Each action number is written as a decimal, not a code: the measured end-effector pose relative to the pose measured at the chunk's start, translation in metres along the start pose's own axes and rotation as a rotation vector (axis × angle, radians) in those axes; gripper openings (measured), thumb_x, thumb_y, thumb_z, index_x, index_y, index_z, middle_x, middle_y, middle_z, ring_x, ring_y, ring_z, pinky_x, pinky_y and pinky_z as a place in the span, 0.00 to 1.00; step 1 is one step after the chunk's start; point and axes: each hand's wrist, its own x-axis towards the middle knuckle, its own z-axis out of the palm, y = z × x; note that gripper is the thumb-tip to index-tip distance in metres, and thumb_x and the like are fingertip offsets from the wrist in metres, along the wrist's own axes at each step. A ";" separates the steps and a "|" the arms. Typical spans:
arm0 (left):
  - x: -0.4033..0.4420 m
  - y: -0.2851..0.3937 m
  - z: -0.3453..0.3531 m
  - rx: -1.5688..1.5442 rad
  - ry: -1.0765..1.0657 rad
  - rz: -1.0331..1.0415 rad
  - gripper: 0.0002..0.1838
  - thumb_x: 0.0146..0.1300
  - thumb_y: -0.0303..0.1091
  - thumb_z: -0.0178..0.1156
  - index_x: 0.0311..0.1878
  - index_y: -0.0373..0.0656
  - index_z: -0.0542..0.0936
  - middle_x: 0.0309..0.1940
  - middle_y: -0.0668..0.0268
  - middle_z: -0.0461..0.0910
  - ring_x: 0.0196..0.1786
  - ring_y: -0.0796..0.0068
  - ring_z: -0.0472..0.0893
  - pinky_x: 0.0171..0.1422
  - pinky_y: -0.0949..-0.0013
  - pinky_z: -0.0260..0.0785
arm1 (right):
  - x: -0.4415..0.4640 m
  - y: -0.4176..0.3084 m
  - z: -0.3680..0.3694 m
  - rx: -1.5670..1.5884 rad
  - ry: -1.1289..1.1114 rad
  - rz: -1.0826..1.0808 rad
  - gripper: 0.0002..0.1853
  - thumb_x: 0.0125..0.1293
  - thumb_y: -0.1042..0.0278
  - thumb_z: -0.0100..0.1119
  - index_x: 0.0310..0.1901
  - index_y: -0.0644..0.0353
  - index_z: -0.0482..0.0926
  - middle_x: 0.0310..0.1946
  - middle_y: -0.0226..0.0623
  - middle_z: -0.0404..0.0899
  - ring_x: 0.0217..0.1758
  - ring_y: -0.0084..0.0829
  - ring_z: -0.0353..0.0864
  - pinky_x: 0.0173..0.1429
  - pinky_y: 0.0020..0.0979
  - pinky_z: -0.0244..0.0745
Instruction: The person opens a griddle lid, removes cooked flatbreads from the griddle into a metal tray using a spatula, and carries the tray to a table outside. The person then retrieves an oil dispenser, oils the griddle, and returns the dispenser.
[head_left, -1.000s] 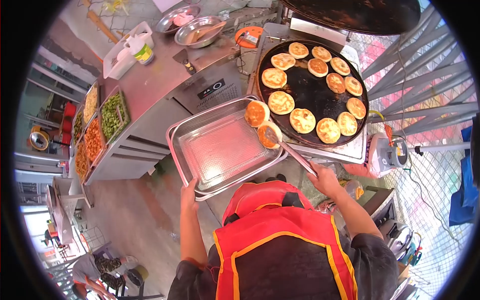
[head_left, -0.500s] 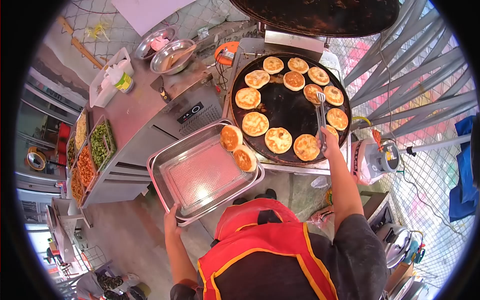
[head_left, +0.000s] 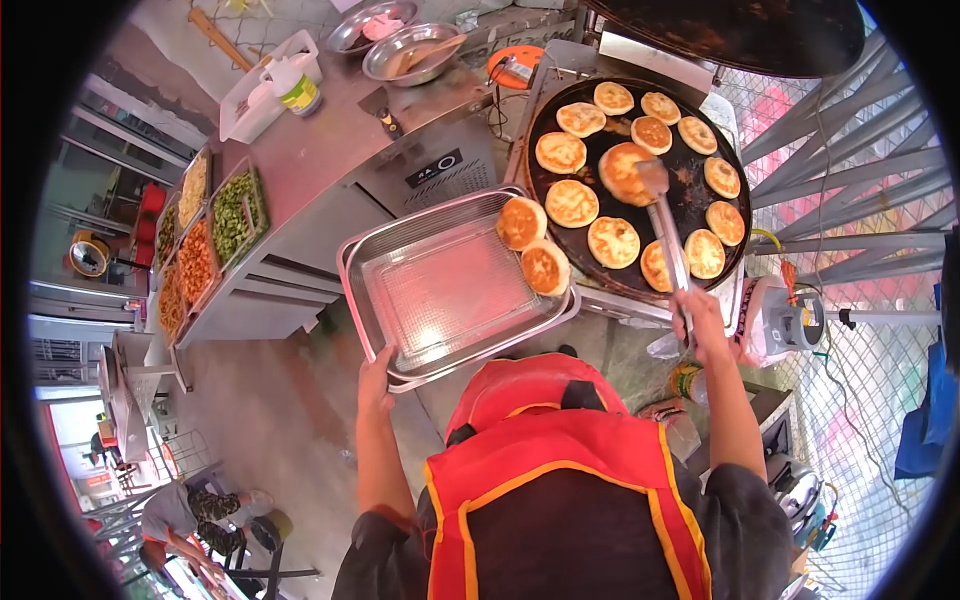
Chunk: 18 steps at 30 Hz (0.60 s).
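Observation:
My left hand (head_left: pixel 376 378) grips the near left corner of a metal tray (head_left: pixel 420 280) fitted with a wire rack. Two browned flatbreads, one of them a round flatbread (head_left: pixel 522 223), lean at the tray's right edge beside the griddle. Closed around metal tongs (head_left: pixel 672 245), my right hand (head_left: pixel 703 318) is at the griddle's near side. The tongs' jaws are on a browned flatbread (head_left: pixel 625 172), which appears raised above the round black griddle (head_left: pixel 688 182). Several more flatbreads lie in a ring on the griddle.
The griddle's lid (head_left: pixel 740 35) stands raised behind it. To the left, a counter (head_left: pixel 320 160) carries metal bowls (head_left: pixel 412 55), a white bin with a bottle (head_left: pixel 298 92), and trays of chopped vegetables (head_left: pixel 235 215). A gas cylinder (head_left: pixel 785 320) stands right. Another person (head_left: pixel 185 515) is at lower left.
The tongs have taken hold of a flatbread from the griddle's right side and moved it left toward the tray. The whole view has shifted, with the griddle now higher and farther right.

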 end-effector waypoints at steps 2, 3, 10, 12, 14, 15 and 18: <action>-0.005 0.003 0.005 -0.008 0.002 0.025 0.17 0.59 0.34 0.58 0.46 0.30 0.74 0.39 0.58 0.79 0.40 0.68 0.80 0.44 0.68 0.72 | -0.020 0.008 0.022 -0.005 -0.076 0.098 0.09 0.63 0.63 0.52 0.32 0.59 0.75 0.13 0.26 0.66 0.12 0.16 0.63 0.16 0.19 0.55; -0.009 0.010 0.007 0.002 -0.025 0.019 0.16 0.59 0.33 0.58 0.45 0.30 0.74 0.39 0.58 0.79 0.41 0.69 0.80 0.44 0.68 0.72 | -0.028 0.008 0.034 -0.112 -0.104 0.115 0.08 0.63 0.64 0.53 0.34 0.60 0.76 0.14 0.29 0.68 0.14 0.20 0.66 0.18 0.21 0.58; 0.012 0.011 -0.010 -0.015 -0.094 0.033 0.15 0.58 0.33 0.58 0.44 0.31 0.75 0.37 0.59 0.79 0.39 0.69 0.80 0.43 0.69 0.71 | -0.050 0.047 0.077 -0.926 -0.104 -0.411 0.20 0.58 0.64 0.57 0.50 0.66 0.72 0.36 0.54 0.77 0.41 0.53 0.76 0.43 0.40 0.73; 0.015 0.009 -0.011 -0.001 -0.058 0.022 0.15 0.58 0.33 0.58 0.44 0.31 0.75 0.37 0.59 0.79 0.39 0.69 0.79 0.44 0.68 0.71 | -0.050 0.046 0.075 -1.062 -0.130 -0.370 0.23 0.58 0.63 0.57 0.52 0.67 0.71 0.40 0.54 0.77 0.43 0.52 0.77 0.45 0.39 0.73; 0.013 0.007 -0.011 0.003 -0.034 0.025 0.15 0.59 0.33 0.58 0.44 0.31 0.75 0.38 0.59 0.79 0.39 0.69 0.79 0.44 0.68 0.72 | -0.049 0.033 0.066 -1.004 -0.171 -0.347 0.23 0.58 0.61 0.57 0.51 0.67 0.71 0.40 0.54 0.77 0.43 0.52 0.77 0.46 0.41 0.72; 0.010 0.007 -0.011 -0.001 -0.028 0.033 0.15 0.59 0.33 0.58 0.44 0.31 0.75 0.38 0.59 0.79 0.40 0.69 0.79 0.44 0.68 0.72 | -0.049 0.022 0.057 -0.924 -0.172 -0.338 0.22 0.58 0.61 0.57 0.50 0.66 0.72 0.38 0.55 0.77 0.42 0.52 0.77 0.46 0.41 0.72; 0.005 0.008 -0.007 0.006 -0.016 0.018 0.17 0.59 0.32 0.58 0.47 0.30 0.73 0.39 0.58 0.78 0.40 0.68 0.79 0.44 0.66 0.73 | -0.023 0.008 0.020 -0.644 -0.047 -0.255 0.15 0.61 0.59 0.56 0.42 0.64 0.76 0.25 0.44 0.77 0.27 0.36 0.78 0.30 0.33 0.71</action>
